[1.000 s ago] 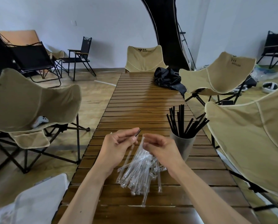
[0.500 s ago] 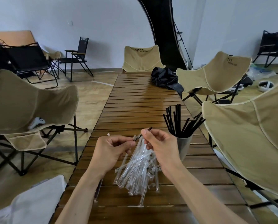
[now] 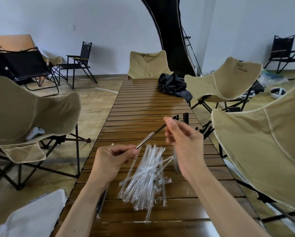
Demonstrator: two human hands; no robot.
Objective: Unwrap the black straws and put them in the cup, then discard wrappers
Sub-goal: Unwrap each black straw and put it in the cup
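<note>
My right hand [image 3: 181, 141] pinches the tip of a black straw [image 3: 158, 130] and holds it raised over the slatted wooden table [image 3: 143, 106]. My left hand [image 3: 114, 159] grips the clear wrapper [image 3: 144, 141] that still sleeves the straw's lower end. A pile of several empty clear wrappers [image 3: 143, 178] lies on the table between my forearms. The cup is mostly hidden behind my right hand; only its sliver [image 3: 176, 165] by my wrist shows, and the tops of several black straws [image 3: 186, 117] rise above it.
Beige folding chairs flank the table: one left [image 3: 32, 113], two right [image 3: 263, 144] [image 3: 225, 79], one at the far end [image 3: 148, 65]. A black cloth bundle [image 3: 173, 86] lies on the table's far right part. A white cloth [image 3: 28, 218] sits at lower left. Another wrapped straw [image 3: 101, 202] lies beside my left forearm.
My right hand has risen and moved right, drawing the black straw much farther out of its wrapper. My left hand has stayed low, still gripping the wrapper.
</note>
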